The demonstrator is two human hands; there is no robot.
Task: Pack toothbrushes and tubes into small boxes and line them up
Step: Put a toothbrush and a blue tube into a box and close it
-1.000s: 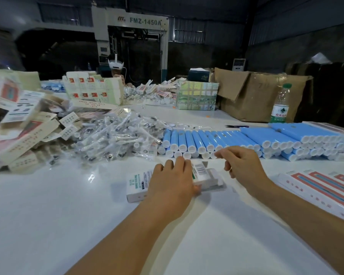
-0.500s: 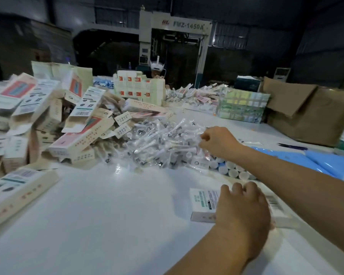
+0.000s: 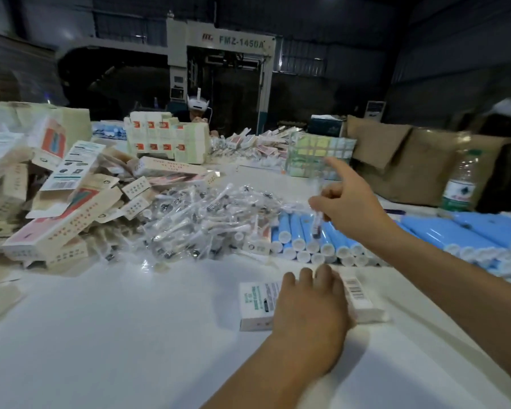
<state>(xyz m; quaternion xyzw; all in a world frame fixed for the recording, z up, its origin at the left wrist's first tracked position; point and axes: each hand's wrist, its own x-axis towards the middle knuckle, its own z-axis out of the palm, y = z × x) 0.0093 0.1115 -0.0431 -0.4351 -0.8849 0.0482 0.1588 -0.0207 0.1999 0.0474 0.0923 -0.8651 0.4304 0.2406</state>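
On the surface (image 3: 130,335), the left hand (image 3: 309,314) presses the small box (image 3: 255,305) flat for loading; the right hand (image 3: 348,202), grip pinched narrow, lifts a wrapped toothbrush (image 3: 317,214) above the tubes (image 3: 295,231).

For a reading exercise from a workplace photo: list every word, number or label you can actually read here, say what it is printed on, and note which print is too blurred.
"FMZ-1450A": on the grey machine at the back, beside a small red logo too blurred to read.
Box under the left hand: green lettering and a barcode, unreadable.
Heaped cartons: print too small.
Water bottle: label blurred.
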